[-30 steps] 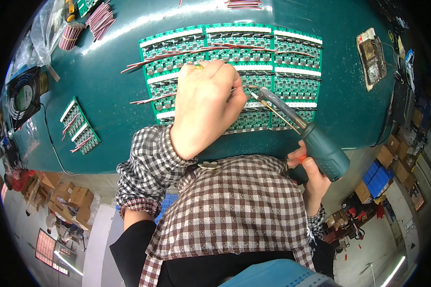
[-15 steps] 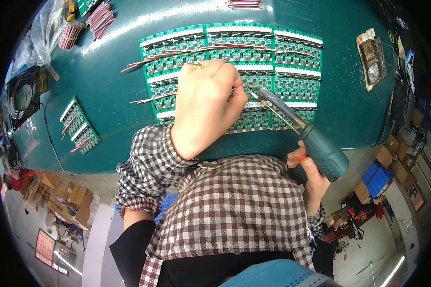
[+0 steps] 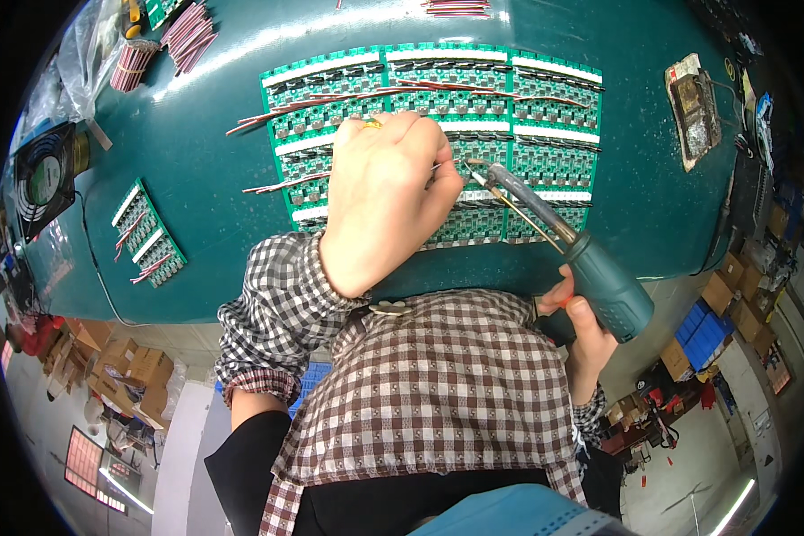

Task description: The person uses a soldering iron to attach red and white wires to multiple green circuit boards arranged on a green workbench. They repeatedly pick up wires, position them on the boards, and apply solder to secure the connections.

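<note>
Under my hands lies a block of green circuit boards (image 3: 554, 112) with white strips and rows of black leads. My left hand (image 3: 382, 201) is over its middle, thumb and fingers pinched on a thin wire whose end shows just past the fingertips. My right hand (image 3: 590, 344) grips the dark green handle of a soldering iron (image 3: 609, 290) with a thin metal feed tube alongside its barrel. The iron's tip meets the boards right beside the pinched wire end; whether they touch is too small to tell. Red and white wires (image 3: 330, 98) lie across the upper boards.
At the left are a smaller circuit board (image 3: 149, 234) with wires, a black fan (image 3: 46, 181) and a bundle of wires (image 3: 132, 67). Loose wires (image 3: 188, 37) lie behind. A worn soldering iron stand (image 3: 692, 107) sits at the right of the green table (image 3: 214, 134).
The soldering iron's handle has shifted very slightly to the right and toward me, its tip staying near the same spot. My left hand has barely moved.
</note>
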A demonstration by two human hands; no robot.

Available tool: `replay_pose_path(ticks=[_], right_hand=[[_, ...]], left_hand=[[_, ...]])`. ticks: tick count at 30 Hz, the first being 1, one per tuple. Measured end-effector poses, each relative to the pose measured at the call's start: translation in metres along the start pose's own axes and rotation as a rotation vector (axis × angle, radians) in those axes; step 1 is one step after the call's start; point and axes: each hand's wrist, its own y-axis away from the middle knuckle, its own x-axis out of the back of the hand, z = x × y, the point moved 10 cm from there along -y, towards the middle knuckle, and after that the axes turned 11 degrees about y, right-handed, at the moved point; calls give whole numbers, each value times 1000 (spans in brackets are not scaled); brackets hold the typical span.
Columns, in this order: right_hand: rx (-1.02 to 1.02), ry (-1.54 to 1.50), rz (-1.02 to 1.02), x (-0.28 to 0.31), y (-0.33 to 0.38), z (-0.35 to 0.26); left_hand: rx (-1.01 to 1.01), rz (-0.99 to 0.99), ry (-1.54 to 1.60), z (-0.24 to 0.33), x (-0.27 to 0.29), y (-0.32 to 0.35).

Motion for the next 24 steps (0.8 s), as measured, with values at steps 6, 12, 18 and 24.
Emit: replay_pose_path(ticks=[6,12,18,24], right_hand=[[2,2,13,2,1,0],[-7,6,19,2,1,0],[-2,-6,22,1,0,0],[4,-11,23,1,0,1]], left_hand=[[8,-13,-45,0,0,0],[-7,-11,-86,0,-1,2],[17,-8,-106,-2,-4,4],[17,-4,-93,0,-3,4]])
